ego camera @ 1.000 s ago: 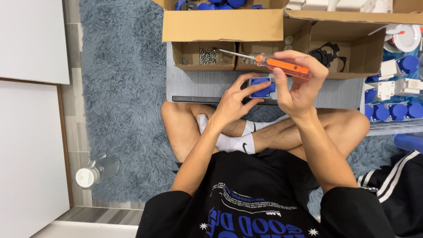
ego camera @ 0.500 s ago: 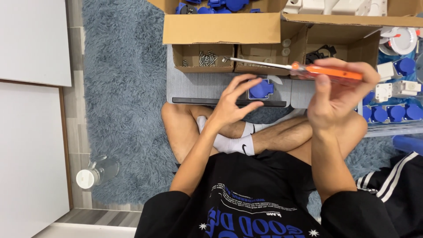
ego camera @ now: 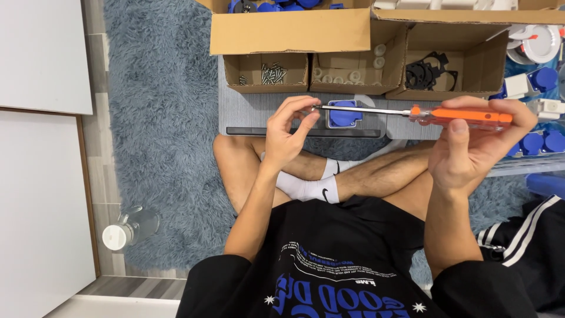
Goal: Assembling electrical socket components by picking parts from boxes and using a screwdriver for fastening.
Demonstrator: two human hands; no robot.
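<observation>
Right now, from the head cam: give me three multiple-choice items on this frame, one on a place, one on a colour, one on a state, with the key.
1. Where does the small box of screws sit among the three open cardboard compartments?
A. leftmost
B. middle
C. rightmost

2. What colour is the handle of the screwdriver?
A. green
B. orange
C. black

3. How is the screwdriver held?
A. lying loose on the rug
B. right hand on the handle, left hand fingers at the tip
C. both hands on the handle

Key: 1 A, the screws lie in the compartment furthest left, with white rings and black parts in the other two. 2 B, the handle in the right hand is bright orange. 3 B, the right hand grips the handle while the left fingertips pinch at the end of the metal shaft, above the blue part on the grey board.
</observation>
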